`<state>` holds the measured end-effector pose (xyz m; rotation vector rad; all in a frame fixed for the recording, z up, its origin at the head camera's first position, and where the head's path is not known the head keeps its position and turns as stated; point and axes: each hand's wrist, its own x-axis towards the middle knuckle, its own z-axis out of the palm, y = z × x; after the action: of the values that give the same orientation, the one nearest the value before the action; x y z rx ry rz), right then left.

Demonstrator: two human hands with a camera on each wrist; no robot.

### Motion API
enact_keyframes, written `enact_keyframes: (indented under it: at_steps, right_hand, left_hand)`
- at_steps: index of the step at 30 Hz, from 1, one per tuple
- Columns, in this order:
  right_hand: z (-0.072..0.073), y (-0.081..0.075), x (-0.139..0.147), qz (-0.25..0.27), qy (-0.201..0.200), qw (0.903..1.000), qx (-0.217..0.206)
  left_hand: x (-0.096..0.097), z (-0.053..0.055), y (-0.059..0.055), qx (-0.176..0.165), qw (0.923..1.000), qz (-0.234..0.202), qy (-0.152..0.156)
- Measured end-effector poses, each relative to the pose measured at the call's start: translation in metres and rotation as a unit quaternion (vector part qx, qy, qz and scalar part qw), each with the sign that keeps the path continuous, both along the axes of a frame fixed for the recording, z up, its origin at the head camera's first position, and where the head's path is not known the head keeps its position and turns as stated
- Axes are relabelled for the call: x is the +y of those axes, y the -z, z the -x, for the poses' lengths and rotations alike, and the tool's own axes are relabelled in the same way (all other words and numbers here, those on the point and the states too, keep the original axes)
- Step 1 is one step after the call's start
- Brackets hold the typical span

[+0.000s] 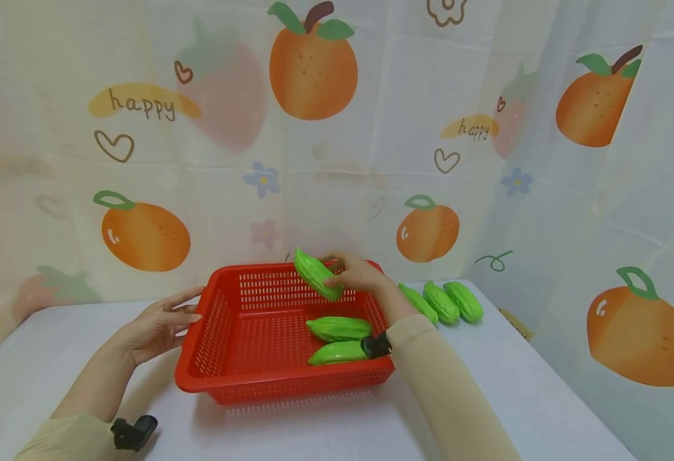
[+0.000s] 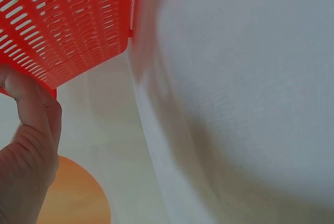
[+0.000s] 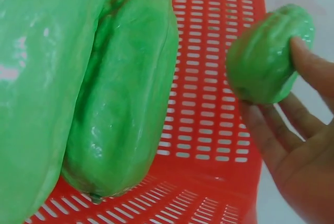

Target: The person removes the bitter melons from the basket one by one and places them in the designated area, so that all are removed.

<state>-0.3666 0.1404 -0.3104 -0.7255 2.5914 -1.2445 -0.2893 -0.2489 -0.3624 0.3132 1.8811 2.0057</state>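
Our right hand (image 1: 356, 274) pinches a gourd (image 1: 315, 271), likely light, slick, best held mid-body; our left hand (image 1: 155, 326) grips the basket (image 1: 256, 379) alongside

Looking like a makeshift recording corner: fruit-print curtain (image 1: 371, 160), with oranges and "happy" lettering, is hanging behind and along the right, closing in a white-topped table (image 1: 527, 410). Black wrist cameras (image 1: 134, 433) are pointing to filming use. Fabric is hiding the room beyond, so I'm not telling home from studio.
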Motion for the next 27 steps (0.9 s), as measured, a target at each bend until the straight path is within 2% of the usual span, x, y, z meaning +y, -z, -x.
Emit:
enact_keyframes:
  at_steps: [8, 20, 27]
  right_hand:
    - [-0.004, -0.013, -0.006, 0.072, 0.015, 0.9972, 0.013]
    - [-0.01, -0.034, 0.002, 0.096, 0.047, 0.9933, 0.044]
    - [-0.019, -0.052, 0.007, 0.136, 0.046, 0.9888, 0.043]
  left_hand:
    - [0.001, -0.002, -0.004, 0.003, 0.9999, -0.006, 0.011]
    - [0.001, -0.001, -0.003, 0.003, 0.9997, -0.01, 0.02]
    - [0.0, 0.0, -0.002, -0.001, 1.0, -0.005, 0.007]
